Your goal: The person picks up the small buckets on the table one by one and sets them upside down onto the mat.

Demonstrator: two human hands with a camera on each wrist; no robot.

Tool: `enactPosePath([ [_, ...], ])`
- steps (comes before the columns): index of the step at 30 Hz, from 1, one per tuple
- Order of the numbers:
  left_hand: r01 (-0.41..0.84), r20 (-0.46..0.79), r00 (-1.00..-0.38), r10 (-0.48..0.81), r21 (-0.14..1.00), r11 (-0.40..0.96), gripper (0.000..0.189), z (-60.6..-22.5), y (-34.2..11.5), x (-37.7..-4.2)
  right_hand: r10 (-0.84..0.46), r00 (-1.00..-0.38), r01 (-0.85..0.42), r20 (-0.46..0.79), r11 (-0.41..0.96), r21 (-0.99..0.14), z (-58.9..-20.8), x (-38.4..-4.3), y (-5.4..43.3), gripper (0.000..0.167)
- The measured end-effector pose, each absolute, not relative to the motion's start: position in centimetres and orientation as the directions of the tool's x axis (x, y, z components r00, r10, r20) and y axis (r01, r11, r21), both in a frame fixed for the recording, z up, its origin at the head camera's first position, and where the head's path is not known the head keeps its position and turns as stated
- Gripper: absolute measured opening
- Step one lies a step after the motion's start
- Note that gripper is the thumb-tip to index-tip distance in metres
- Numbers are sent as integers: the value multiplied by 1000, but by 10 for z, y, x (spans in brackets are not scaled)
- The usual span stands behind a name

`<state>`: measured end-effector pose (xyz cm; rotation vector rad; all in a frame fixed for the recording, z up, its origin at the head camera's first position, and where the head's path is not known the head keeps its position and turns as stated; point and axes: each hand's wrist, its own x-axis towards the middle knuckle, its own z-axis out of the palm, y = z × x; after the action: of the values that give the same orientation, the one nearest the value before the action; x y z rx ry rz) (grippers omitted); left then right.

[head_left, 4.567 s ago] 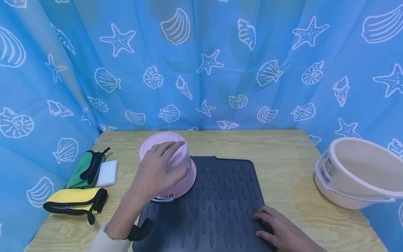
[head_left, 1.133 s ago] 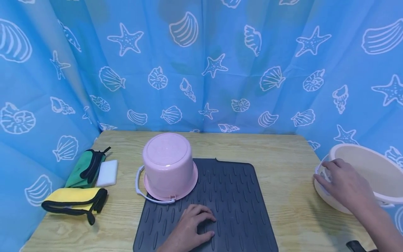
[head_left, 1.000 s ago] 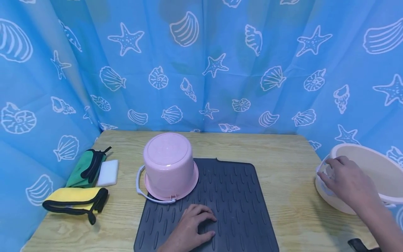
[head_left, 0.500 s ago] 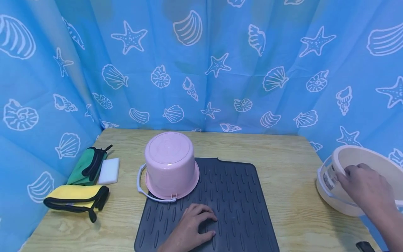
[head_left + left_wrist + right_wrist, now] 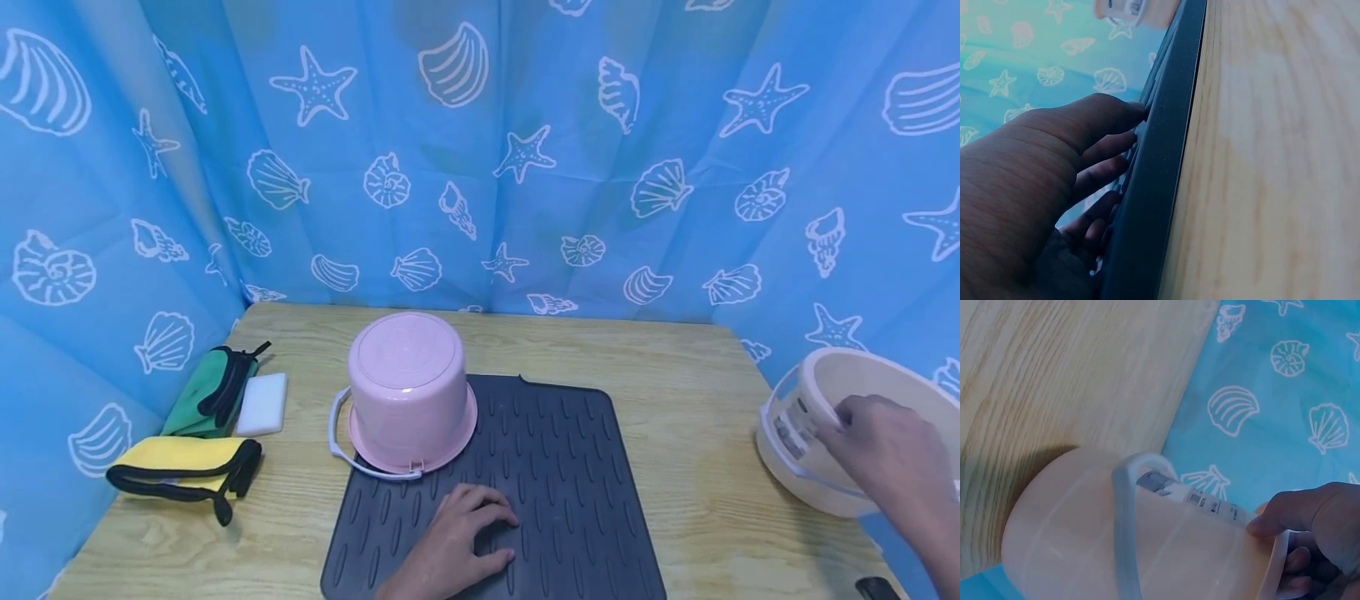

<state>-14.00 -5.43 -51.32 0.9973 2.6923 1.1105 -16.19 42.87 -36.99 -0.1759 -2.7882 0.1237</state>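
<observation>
At the far right of the head view, a cream bucket [image 5: 806, 487] stands tilted at the table's edge. My right hand [image 5: 892, 454] grips its rim; in the right wrist view the thumb is outside the wall and the fingers are inside. The bucket's pale handle [image 5: 1125, 531] hangs down its side, near a printed label [image 5: 1210, 503]. My left hand [image 5: 457, 546] rests on a black ribbed mat [image 5: 570, 500], fingers loosely bent and holding nothing. Behind that hand, a pink bucket [image 5: 408, 400] sits upside down on the mat's back left corner, its white handle [image 5: 337, 433] lying out to the left.
On the left of the wooden table [image 5: 660, 358] lie a folded green cloth [image 5: 198, 396], a white sponge block [image 5: 262, 404] and a folded yellow cloth [image 5: 176, 458]. A blue shell-print curtain [image 5: 480, 167] encloses the back and sides. A small black object [image 5: 876, 588] shows at lower right.
My left hand has left the pink bucket and come down onto the mat. My right hand has moved from the mat's edge to the cream bucket and taken its rim.
</observation>
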Motion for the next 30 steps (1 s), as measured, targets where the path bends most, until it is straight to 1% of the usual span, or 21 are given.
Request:
enactPosePath([
  [3,545,183,-790,585,648,533,22,-513,-54,-140,160,-927,128,338,985,-115,-366,-162,429,18],
  [6,553,192,-789,583,637,537,23,-512,-54,-140,182,-914,147,362,982,-122,-364,-162,428,23],
  [10,560,201,-788,581,626,543,24,-512,-54,-140,168,-894,124,414,984,-131,-365,-161,426,23],
  [19,554,196,-794,575,622,553,25,-514,-53,-139,140,-865,86,481,988,-131,-360,-159,419,25],
  [22,549,187,-796,576,624,557,25,-514,-53,-139,158,-869,101,470,984,-145,-357,-159,415,26],
  [26,535,168,-800,576,632,560,25,-514,-54,-139,225,-886,165,406,970,-176,-353,-158,409,29],
  [30,523,152,-803,576,642,560,24,-513,-54,-139,212,-886,145,412,971,-188,-350,-157,406,30],
])
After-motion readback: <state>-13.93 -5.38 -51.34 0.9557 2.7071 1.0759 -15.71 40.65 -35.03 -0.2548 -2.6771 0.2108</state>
